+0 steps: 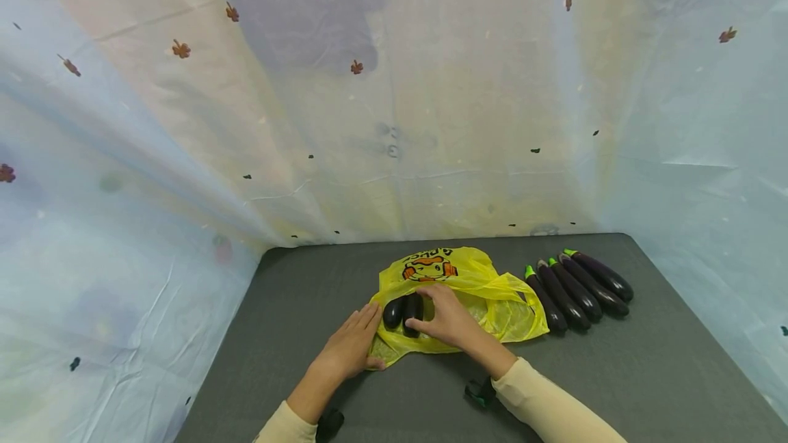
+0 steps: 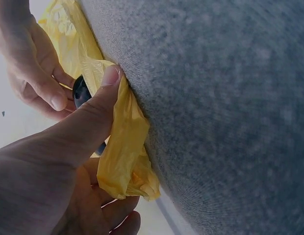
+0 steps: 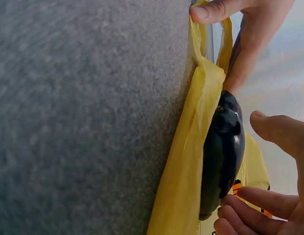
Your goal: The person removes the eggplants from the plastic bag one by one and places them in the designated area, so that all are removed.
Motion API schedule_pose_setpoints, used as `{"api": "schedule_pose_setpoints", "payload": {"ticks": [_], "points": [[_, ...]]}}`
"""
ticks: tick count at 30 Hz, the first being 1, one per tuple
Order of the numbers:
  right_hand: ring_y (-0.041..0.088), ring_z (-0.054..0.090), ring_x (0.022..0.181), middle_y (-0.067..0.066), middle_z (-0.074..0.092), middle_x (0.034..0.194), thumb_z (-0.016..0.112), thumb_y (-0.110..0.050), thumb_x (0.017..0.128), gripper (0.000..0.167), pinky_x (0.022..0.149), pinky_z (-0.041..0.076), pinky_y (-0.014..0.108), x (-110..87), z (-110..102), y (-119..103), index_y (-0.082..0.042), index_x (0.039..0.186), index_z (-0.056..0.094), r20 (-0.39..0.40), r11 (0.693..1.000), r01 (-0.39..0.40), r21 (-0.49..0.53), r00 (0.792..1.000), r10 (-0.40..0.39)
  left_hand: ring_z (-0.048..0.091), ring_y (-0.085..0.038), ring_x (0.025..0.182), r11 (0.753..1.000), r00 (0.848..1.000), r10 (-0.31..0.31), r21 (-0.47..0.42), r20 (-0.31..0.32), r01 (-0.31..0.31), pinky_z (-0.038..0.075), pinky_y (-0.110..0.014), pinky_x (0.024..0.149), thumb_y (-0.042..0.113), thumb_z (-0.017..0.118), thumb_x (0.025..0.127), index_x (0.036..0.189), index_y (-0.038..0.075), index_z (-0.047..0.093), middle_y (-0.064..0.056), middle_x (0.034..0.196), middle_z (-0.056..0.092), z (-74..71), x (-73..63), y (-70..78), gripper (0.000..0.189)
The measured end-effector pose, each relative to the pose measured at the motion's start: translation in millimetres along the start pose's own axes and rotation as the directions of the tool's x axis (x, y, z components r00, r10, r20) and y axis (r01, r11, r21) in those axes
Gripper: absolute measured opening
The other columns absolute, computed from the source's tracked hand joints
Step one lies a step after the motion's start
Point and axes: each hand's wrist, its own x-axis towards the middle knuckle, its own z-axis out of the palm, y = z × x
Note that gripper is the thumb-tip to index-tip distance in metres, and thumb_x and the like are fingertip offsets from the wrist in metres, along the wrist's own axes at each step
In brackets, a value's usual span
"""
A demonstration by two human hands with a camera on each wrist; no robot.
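Observation:
A yellow plastic bag (image 1: 440, 272) with a printed cartoon figure lies on the table, its mouth facing me. Two dark eggplants (image 1: 413, 313) show side by side in its mouth. My left hand (image 1: 349, 346) holds the bag's left edge; in the left wrist view its thumb (image 2: 105, 93) presses the film, with the fingers on the other side. My right hand (image 1: 448, 320) is at the right-hand eggplant (image 3: 224, 156), its fingertips touching or nearly touching one end. The right thumb (image 3: 274, 129) stands apart from the dark skin.
Several more eggplants (image 1: 575, 289) lie in a slanted row right of the bag, close to its handle. The grey table (image 1: 295, 292) ends at a patterned plastic sheet (image 1: 394, 190) behind. Dark straps (image 1: 480, 392) are at both wrists.

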Motion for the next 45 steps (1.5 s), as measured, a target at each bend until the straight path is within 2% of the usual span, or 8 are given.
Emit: {"api": "schedule_pose_setpoints", "payload": {"ticks": [6,18,29,35,45], "points": [[0.047,0.052,0.140,0.026,0.056,0.149,0.090,-0.043,0.088,0.080,0.109,0.051,0.063,1.9,5.1,-1.4,0.002,0.147,0.061,0.016,0.998,-0.033,-0.052,0.999,0.034,0.035,-0.036,0.159,1.000,1.000,-0.006,0.006,0.002,0.006,0.031,-0.051,0.130,0.047,0.089,0.085,0.163,-0.004,0.039,-0.020,0.171,0.037,-0.1,-0.3,1.0,0.106],[0.047,0.053,0.138,0.026,0.056,0.149,0.096,-0.040,0.082,0.091,0.110,0.051,0.061,-2.9,9.8,-3.1,0.004,0.150,0.055,0.016,0.997,-0.004,-0.072,1.000,0.005,0.033,-0.036,0.160,1.000,1.000,-0.010,0.011,0.014,0.010,0.030,-0.050,0.130,0.049,0.088,0.085,0.164,-0.003,0.038,-0.019,0.171,0.036,0.2,0.6,1.2,0.108],[0.048,0.054,0.138,0.026,0.057,0.151,0.092,-0.030,0.087,0.087,0.110,0.051,0.063,-8.6,9.5,-1.5,0.004,0.155,0.050,0.039,0.999,-0.023,-0.038,0.999,0.025,0.033,-0.036,0.160,1.000,1.000,-0.002,0.011,0.012,0.002,0.030,-0.050,0.130,0.048,0.088,0.086,0.164,-0.004,0.038,-0.020,0.171,0.036,0.1,0.7,1.1,0.106],[0.049,0.052,0.141,0.027,0.055,0.153,0.087,-0.020,0.091,0.078,0.111,0.049,0.064,-16.7,5.5,0.2,0.004,0.156,0.049,0.056,0.999,-0.035,0.009,0.998,0.034,0.033,-0.035,0.160,1.000,1.000,-0.010,0.012,0.018,0.010,0.030,-0.049,0.130,0.047,0.088,0.086,0.164,-0.003,0.038,-0.019,0.171,0.036,-0.3,0.5,1.9,0.105],[0.040,0.065,0.125,0.023,0.059,0.147,0.083,-0.016,0.094,0.070,0.101,0.058,0.058,-31.3,-6.2,2.1,0.003,0.154,0.052,0.064,0.994,-0.075,0.079,0.995,0.070,0.032,-0.036,0.160,1.000,1.000,-0.004,0.005,0.023,0.004,0.030,-0.050,0.130,0.046,0.087,0.087,0.164,-0.003,0.037,-0.020,0.172,0.035,-3.6,-1.3,3.4,0.105]]}}
